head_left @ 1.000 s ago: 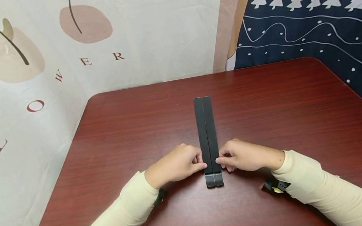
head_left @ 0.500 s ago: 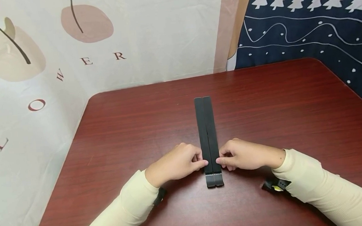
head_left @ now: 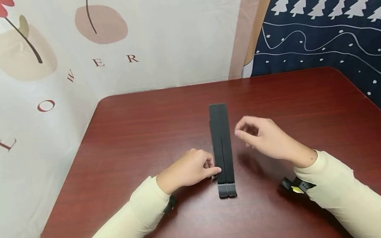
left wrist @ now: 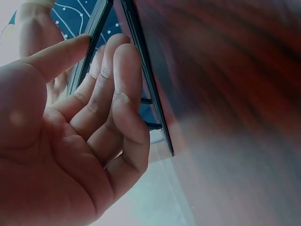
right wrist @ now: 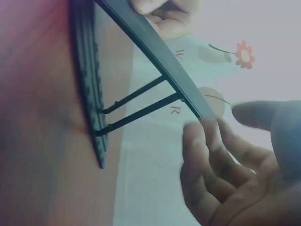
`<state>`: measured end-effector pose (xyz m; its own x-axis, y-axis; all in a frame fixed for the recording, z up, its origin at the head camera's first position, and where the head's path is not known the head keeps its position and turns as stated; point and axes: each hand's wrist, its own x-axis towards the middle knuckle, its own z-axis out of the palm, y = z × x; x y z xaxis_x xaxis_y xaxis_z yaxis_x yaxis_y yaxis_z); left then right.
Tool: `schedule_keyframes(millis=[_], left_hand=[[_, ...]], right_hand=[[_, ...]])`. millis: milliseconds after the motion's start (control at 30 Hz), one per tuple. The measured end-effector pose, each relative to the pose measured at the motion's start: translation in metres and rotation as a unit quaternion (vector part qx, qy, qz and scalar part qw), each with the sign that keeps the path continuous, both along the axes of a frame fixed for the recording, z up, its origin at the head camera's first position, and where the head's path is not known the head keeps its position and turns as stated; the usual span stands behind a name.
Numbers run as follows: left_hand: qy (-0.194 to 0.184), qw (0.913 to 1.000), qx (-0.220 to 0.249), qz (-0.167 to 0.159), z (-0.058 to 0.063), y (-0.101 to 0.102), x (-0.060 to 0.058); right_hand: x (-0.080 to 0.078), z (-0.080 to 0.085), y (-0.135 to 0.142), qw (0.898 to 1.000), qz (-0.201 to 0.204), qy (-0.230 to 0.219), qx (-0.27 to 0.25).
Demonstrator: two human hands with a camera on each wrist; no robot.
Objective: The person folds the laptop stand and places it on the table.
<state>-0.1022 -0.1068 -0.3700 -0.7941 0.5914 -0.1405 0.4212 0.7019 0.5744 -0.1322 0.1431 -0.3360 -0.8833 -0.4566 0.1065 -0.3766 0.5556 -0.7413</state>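
Note:
A black folding laptop stand (head_left: 223, 146) stands mid-table, its two long bars side by side and a short lip (head_left: 227, 190) at the near end. From the side, in the right wrist view, its upper bar (right wrist: 155, 52) slopes above a notched base bar (right wrist: 87, 84), with thin struts (right wrist: 141, 114) between them. My left hand (head_left: 191, 170) pinches the upper bar near the lip, thumb on top and fingers beneath. To the right of the stand, my right hand (head_left: 267, 138) hovers with loosely bent fingers, holding nothing; its fingertips come close to the bar's raised part.
The dark red wooden table (head_left: 145, 129) extends around the stand. Behind it hang a pale cloth (head_left: 172, 36) with letters and flowers and a navy cloth (head_left: 323, 34) with white trees. A black wrist strap (head_left: 304, 185) sits below the right sleeve.
My right hand has let go of the stand's near end and moved up and away along its right side. The upper bar now sits raised off the base. My left hand keeps its grip.

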Motion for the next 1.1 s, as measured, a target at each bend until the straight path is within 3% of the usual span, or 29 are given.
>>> schedule_keyframes(millis=[133,233,600,933,1100], left_hand=[[0.001,0.9999,-0.011,0.000,0.000,0.001,-0.001],[0.000,0.9998,-0.022,0.003,0.000,0.003,0.001],[-0.021,0.9989,-0.041,-0.004,0.003,0.004,-0.001],[-0.086,0.9962,0.008,-0.014,-0.001,0.000,-0.005],[-0.090,0.9957,0.013,-0.019,-0.001,0.000,-0.005]], right_hand=[[-0.014,-0.001,-0.005,0.998,-0.042,0.033,-0.042],[-0.024,-0.004,-0.009,0.996,-0.049,0.030,-0.068],[-0.028,-0.013,-0.018,0.993,0.028,-0.021,-0.116],[-0.028,-0.014,-0.023,0.990,0.044,-0.034,-0.130],[-0.028,-0.013,-0.022,0.990,0.049,-0.027,-0.126]])
